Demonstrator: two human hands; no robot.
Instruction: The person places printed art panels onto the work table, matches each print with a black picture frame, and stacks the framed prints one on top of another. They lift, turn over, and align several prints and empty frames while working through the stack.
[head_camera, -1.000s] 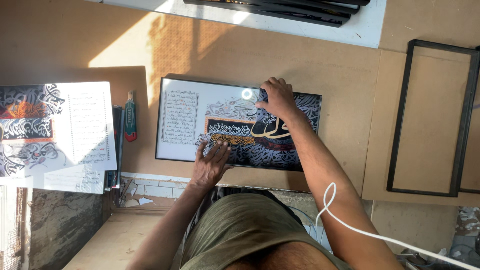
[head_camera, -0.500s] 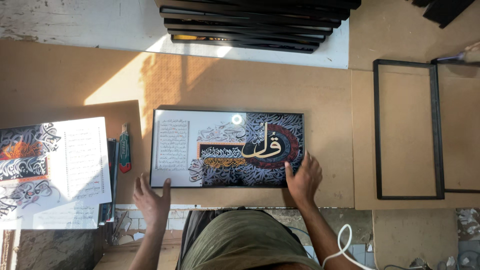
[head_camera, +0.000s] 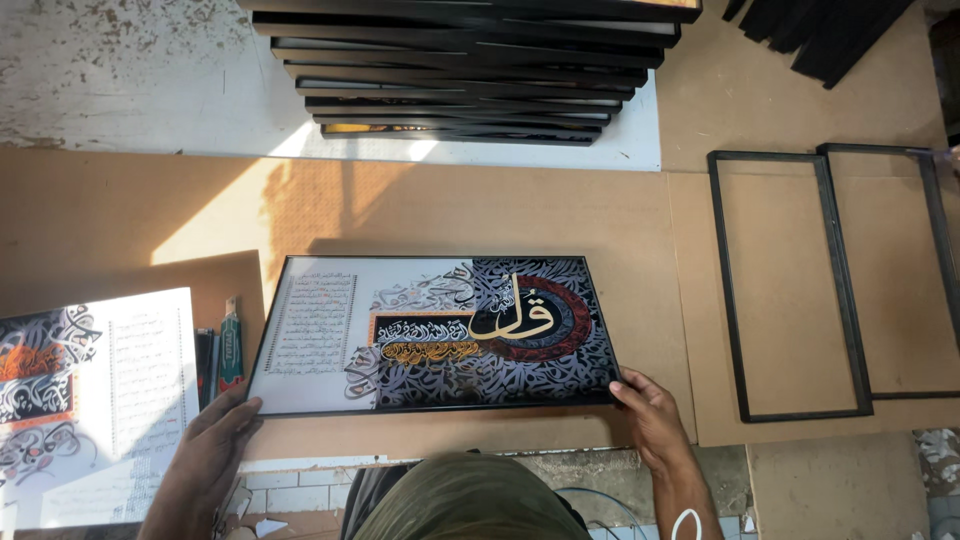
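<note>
Framed calligraphy print (head_camera: 440, 335): rigid, glossy, likely glazed, so fragile, slippery. Left hand (head_camera: 212, 440), right hand (head_camera: 650, 418): each grip clamped on bottom corner. Hold by frame edges. Rests on board surface (head_camera: 450, 215).
</note>
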